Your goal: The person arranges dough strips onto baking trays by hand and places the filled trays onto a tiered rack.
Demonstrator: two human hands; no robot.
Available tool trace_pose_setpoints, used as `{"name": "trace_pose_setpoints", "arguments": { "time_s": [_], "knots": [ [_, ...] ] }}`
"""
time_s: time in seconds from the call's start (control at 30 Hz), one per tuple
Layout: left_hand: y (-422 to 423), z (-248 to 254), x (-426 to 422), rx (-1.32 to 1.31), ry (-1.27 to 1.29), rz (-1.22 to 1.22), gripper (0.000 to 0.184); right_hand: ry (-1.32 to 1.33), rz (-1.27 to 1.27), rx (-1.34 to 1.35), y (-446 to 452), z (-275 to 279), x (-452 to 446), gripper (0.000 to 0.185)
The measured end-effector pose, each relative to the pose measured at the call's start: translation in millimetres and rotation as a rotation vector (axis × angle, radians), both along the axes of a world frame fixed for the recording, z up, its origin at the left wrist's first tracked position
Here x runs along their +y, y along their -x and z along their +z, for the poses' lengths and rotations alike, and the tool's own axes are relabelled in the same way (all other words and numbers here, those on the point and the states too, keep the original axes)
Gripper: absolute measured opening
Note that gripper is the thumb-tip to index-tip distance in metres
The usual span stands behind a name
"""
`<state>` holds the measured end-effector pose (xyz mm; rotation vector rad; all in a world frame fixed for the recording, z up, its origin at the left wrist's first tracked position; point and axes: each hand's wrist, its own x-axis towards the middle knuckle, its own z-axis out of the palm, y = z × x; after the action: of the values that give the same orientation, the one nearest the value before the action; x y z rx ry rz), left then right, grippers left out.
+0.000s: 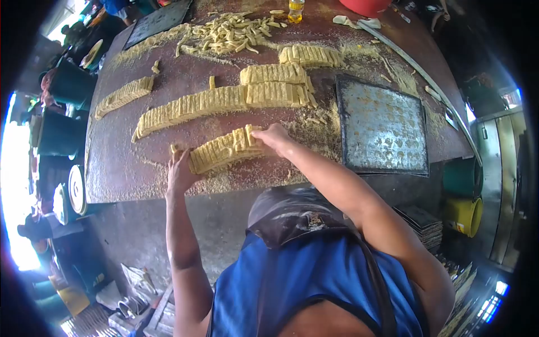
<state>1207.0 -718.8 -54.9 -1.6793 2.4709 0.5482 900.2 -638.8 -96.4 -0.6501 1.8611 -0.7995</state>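
A short row of pale yellow dough sticks (222, 150), packed side by side, lies near the table's front edge between my two hands. My left hand (182, 171) is at the row's left end, fingers curled, with a small dough piece (174, 148) showing at the fingertips. At the right end, my right hand (274, 139) has its thumb and fingers closed on the last sticks, some of which lean. Just beyond runs a longer row of dough sticks (191, 105), which meets a stacked block of sticks (273, 94) on its right.
A dark-rimmed metal tray (383, 126) lies at the right. Farther back are a heap of loose dough strips (230, 32), another row (311, 55), a bottle of yellow liquid (296, 11) and a red basin (365, 4). Another short row (124, 96) sits left. Crumbs cover the table (115, 163).
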Motion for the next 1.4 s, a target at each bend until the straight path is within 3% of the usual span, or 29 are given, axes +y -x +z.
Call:
{"name": "trace_pose_setpoints", "arguments": {
  "time_s": [0.17,0.3,0.37,0.43,0.5,0.53,0.57,0.63,0.67,0.7,0.73,0.77,0.8,0.83,0.87,0.9,0.97,1.03,1.1,1.17,1.23,1.27,1.33,1.4],
  "knots": [
    [13.5,-9.8,2.1,0.111,0.065,-0.065,0.100,-0.060,0.327,0.207,0.9,9.6,-18.3,0.049],
    [56.9,-6.7,18.1,0.162,0.054,-0.080,0.096,-0.163,0.183,0.078,28.5,23.5,-8.4,0.047],
    [82.7,-7.0,31.2,0.128,0.070,-0.085,0.093,-0.134,0.188,0.044,61.4,14.1,-3.4,0.033],
    [102.8,-23.9,42.6,0.173,0.122,-0.086,0.097,-0.143,0.157,0.034,84.0,43.1,21.5,0.072],
    [122.7,-27.1,51.6,0.192,0.133,-0.088,0.099,-0.151,0.193,0.105,114.7,28.3,29.0,0.105],
    [130.9,-23.4,54.3,0.176,0.109,-0.098,0.101,-0.124,0.216,0.067,122.3,37.0,36.3,0.101],
    [138.7,-15.8,57.1,0.156,0.086,-0.110,0.104,-0.032,0.211,0.249,128.8,11.1,36.6,0.090],
    [149.0,15.0,63.0,0.152,-0.001,-0.075,0.102,0.111,0.289,0.166,157.6,-26.2,37.3,0.084],
    [152.0,20.9,63.6,0.184,0.006,-0.020,0.105,0.140,0.253,-0.005,166.4,-18.3,42.6,0.070],
    [156.9,26.8,64.4,0.212,0.011,0.037,0.109,0.155,0.254,-0.013,181.4,-9.6,45.5,0.070],
    [164.0,33.1,65.9,0.352,0.101,0.022,0.094,0.206,0.186,-0.152,196.6,-3.8,53.2,0.064],
    [173.5,32.5,64.7,0.337,0.107,0.019,0.094,0.255,0.117,-0.292,212.6,-0.6,60.9,0.057],
    [183.9,28.4,62.1,0.440,0.178,0.002,0.082,0.299,0.107,-0.282,235.4,3.9,62.1,0.049],
    [193.3,26.9,61.2,0.544,0.244,-0.015,0.071,0.310,0.065,-0.148,253.1,21.9,63.5,0.043],
    [218.3,41.0,70.5,0.495,0.203,0.022,0.052,0.290,0.060,-0.096,283.1,6.0,52.1,0.045],
    [237.3,35.5,69.2,0.484,0.205,0.016,0.052,0.269,0.054,-0.045,307.3,-11.1,39.5,0.048],
    [274.2,17.8,59.4,0.523,-0.037,-0.115,0.051,0.247,0.118,0.066,326.4,1.0,28.2,0.051],
    [324.8,22.5,59.0,0.438,-0.083,-0.209,0.049,0.228,0.185,0.195,337.9,4.4,16.7,0.055],
    [366.5,19.1,53.2,0.371,-0.133,-0.264,0.051,0.159,0.225,0.615,343.9,-13.0,4.7,0.061],
    [394.4,8.6,48.3,0.401,-0.147,-0.293,0.052,0.140,0.114,0.655,333.7,4.5,17.2,0.057],
    [418.5,-6.8,36.0,0.454,-0.159,-0.324,0.053,0.159,0.035,0.508,333.4,16.6,23.6,0.053],
    [428.9,-17.8,31.1,0.524,-0.075,-0.416,0.055,0.260,0.067,0.621,333.7,12.6,25.5,0.044],
    [446.7,-31.6,30.1,0.621,-0.027,-0.511,0.054,0.223,0.033,0.646,331.3,15.7,31.3,0.042],
    [466.9,-32.1,31.2,0.577,0.059,-0.576,0.052,0.236,-0.016,0.609,337.8,10.3,30.0,0.037]
  ]
}}
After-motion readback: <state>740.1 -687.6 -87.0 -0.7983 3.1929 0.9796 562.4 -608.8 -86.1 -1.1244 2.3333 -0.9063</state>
